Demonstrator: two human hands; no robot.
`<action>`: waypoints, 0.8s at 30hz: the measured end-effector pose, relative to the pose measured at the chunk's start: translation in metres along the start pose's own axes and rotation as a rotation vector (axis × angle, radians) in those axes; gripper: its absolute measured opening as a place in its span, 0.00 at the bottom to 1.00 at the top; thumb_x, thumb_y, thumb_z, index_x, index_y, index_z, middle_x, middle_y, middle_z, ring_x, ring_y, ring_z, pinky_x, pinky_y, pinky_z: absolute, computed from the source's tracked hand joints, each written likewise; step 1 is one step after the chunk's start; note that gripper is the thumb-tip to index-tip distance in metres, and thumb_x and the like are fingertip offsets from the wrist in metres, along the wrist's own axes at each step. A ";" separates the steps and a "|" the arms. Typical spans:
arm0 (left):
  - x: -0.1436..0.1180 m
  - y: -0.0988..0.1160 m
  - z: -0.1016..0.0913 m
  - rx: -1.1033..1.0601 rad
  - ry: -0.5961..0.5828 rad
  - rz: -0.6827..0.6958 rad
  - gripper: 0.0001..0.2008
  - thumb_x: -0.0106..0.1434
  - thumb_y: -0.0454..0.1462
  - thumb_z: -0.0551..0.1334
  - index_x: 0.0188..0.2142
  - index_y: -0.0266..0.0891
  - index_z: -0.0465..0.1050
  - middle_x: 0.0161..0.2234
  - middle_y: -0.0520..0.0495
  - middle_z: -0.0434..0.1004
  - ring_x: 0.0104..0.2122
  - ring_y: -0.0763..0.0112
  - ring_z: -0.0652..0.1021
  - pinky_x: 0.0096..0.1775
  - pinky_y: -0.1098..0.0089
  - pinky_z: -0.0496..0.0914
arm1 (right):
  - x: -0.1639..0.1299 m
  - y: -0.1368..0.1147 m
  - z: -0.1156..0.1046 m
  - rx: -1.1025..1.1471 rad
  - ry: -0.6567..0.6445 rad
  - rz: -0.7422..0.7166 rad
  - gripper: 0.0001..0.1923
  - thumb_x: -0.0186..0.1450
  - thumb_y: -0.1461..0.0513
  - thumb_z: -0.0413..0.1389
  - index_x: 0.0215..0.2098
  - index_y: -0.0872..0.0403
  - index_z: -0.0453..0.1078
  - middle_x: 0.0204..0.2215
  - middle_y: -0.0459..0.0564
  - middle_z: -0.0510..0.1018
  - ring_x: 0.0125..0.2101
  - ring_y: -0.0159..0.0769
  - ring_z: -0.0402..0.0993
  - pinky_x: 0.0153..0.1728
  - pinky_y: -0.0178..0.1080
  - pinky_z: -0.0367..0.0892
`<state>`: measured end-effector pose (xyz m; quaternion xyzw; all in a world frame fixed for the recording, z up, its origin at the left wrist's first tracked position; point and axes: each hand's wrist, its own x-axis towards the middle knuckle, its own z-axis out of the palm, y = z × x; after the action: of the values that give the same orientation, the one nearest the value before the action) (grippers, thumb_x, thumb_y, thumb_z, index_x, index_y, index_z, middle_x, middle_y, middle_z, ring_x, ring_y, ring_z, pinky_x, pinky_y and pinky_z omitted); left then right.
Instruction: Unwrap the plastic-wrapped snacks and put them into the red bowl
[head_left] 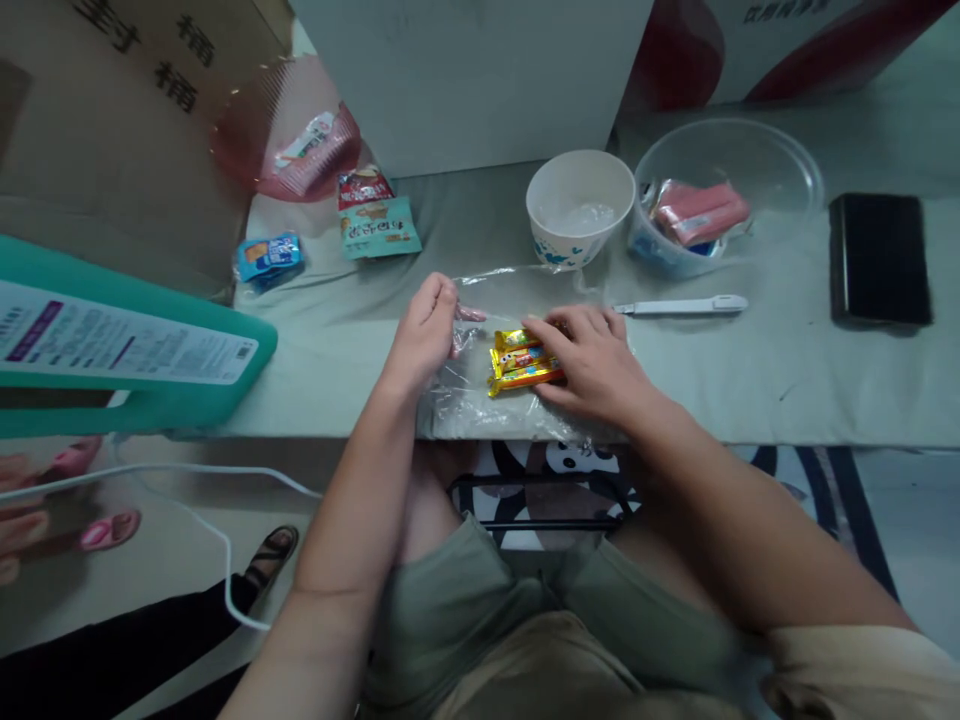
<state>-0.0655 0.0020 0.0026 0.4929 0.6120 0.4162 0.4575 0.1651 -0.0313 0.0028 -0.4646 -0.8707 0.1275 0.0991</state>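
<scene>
On the cloth-covered table lies a clear plastic bag (465, 385) near the front edge, with several small yellow snack packets (517, 362) side by side in or on it; I cannot tell which. The fingers of my left hand (427, 325) are closed on the bag's left edge. Spread over the right part of the packets is my right hand (596, 360), its fingers apart and touching them, hiding their right ends. A white utility knife (686, 306) rests just right of my right hand. Behind the bag stands a white paper cup (574, 235).
A round clear tub (795, 190) holds a pink packet (701, 212). A black box-shaped object (879, 260) lies far right. Left are a blue packet (270, 257), a green packet (379, 230), a pink basket (247, 150) and a teal container (187, 400). Another person's foot (271, 555) shows below.
</scene>
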 end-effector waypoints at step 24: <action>0.032 -0.004 -0.013 0.469 0.356 0.152 0.16 0.74 0.38 0.56 0.27 0.42 0.65 0.25 0.51 0.74 0.27 0.68 0.72 0.35 0.67 0.65 | -0.016 -0.001 -0.020 0.018 -0.064 -0.078 0.22 0.65 0.62 0.58 0.57 0.50 0.69 0.54 0.53 0.80 0.49 0.47 0.74 0.47 0.45 0.57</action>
<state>-0.0824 0.0317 -0.0030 0.5487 0.7234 0.3763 0.1842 0.1787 -0.0430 0.0208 -0.4251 -0.8897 0.1462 0.0801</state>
